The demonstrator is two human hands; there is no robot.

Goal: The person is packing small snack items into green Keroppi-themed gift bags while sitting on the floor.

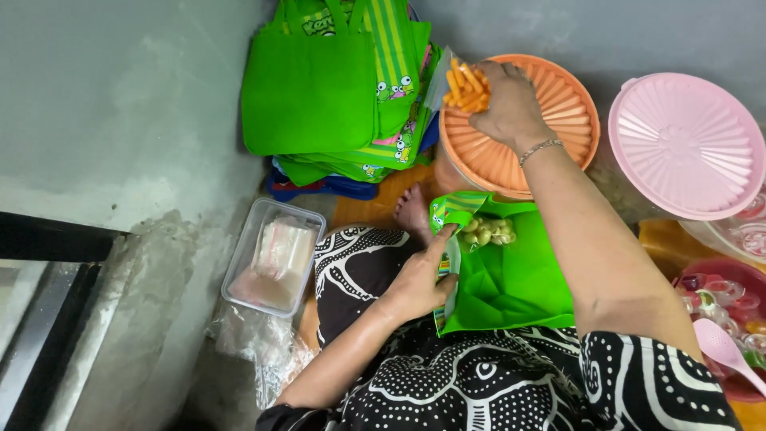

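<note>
Stack of green tote bags (319, 88) far centre-left, against grey wall, resting on blue folded thing (319, 188). Clear plastic box (271, 257) with pale pink packets inside, left of centre on floor; crumpled clear plastic (255, 343) just near it. Pink ribbed lid (686, 144) far right, on clear container. Red bowl (746, 275) of small sealed cups at right edge, pink spoon (726, 351) lying across it. Dark metal frame (40, 319) at near left.
</note>
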